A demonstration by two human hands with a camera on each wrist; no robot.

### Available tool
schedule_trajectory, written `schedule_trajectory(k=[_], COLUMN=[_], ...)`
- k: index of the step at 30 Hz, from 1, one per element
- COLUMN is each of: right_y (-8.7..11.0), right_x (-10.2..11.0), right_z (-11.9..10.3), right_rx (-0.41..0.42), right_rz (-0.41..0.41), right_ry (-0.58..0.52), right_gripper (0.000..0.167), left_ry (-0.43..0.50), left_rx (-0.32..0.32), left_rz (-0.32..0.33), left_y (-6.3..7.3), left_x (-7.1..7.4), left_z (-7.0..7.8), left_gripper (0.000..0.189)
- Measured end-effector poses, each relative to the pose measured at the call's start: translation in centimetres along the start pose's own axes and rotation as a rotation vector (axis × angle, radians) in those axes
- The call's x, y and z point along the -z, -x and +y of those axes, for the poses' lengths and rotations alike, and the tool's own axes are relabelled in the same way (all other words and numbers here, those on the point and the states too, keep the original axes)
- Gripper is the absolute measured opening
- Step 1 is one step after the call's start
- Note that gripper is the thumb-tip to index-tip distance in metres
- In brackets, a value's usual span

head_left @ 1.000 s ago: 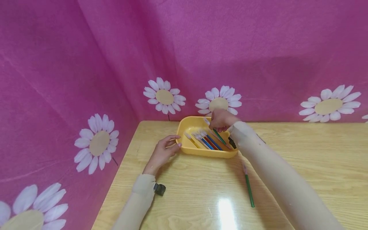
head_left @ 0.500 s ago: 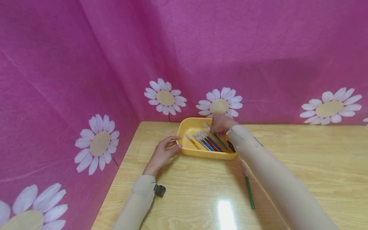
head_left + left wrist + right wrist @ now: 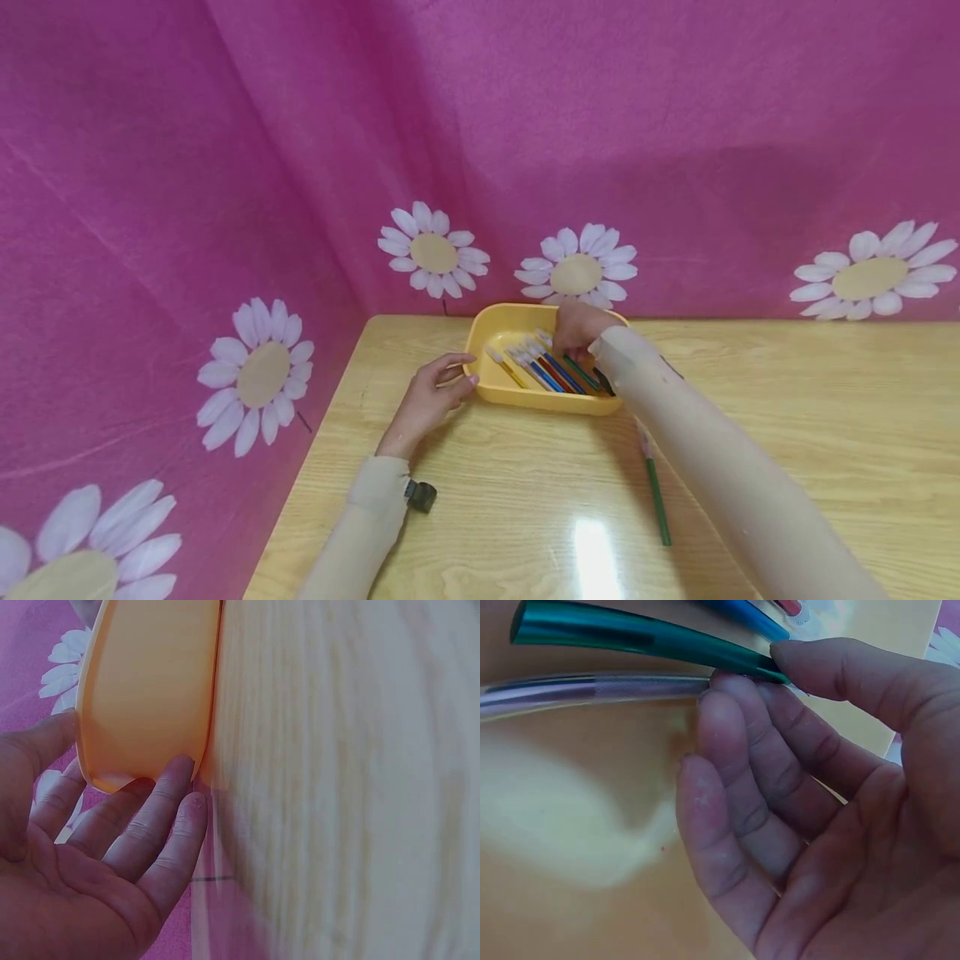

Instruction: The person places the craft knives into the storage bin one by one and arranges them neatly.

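A yellow plastic tray (image 3: 543, 402) stands at the table's back, holding several slim pens (image 3: 542, 367) with pale ends, side by side and slanted. My right hand (image 3: 581, 327) reaches into its right part and pinches a green pen (image 3: 645, 639) between thumb and index finger, low over the tray floor. A pale pinkish pen (image 3: 592, 690) lies just beside it, its end at my other fingertips. My left hand (image 3: 429, 400) rests against the tray's left end; the left wrist view shows the thumb at the rim and extended fingers (image 3: 154, 821) along the outer wall.
Another green pen (image 3: 657, 500) lies on the wooden table (image 3: 480, 517), in front of the tray and beside my right forearm. A magenta cloth (image 3: 675, 100) printed with white flowers hangs behind the table and along its left side.
My right hand has lowered the green pen into the tray, beside the row of pens. The left hand keeps its place at the tray's left end.
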State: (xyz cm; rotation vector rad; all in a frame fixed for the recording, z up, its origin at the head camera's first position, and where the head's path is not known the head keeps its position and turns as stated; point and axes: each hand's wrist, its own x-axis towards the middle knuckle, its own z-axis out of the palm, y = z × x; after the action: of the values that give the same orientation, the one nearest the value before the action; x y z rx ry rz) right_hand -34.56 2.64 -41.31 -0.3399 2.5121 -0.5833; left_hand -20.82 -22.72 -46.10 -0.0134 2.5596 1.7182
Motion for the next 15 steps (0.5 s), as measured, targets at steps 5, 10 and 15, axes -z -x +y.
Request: schedule_trajectory(k=[5,10,15], right_y=[0.3,0.6,1.3], right_x=[0.2,0.7,1.2], right_z=[0.0,0.0,0.1], right_rx=[0.009,0.042,0.083], right_rz=[0.019,0.028,0.022], right_ry=[0.022,0.035,0.015], right_gripper=[0.017,0.020,0.017], left_ry=[0.000,0.002,0.005], left_rx=[-0.007,-0.002,0.003], left_rz=[-0.002,-0.002,-0.007], left_y=[0.0,-0.1,0.0], left_x=[0.0,0.0,0.0], left_z=[0.3,0.3,0.2], left_gripper=[0.040,0.040,0.041])
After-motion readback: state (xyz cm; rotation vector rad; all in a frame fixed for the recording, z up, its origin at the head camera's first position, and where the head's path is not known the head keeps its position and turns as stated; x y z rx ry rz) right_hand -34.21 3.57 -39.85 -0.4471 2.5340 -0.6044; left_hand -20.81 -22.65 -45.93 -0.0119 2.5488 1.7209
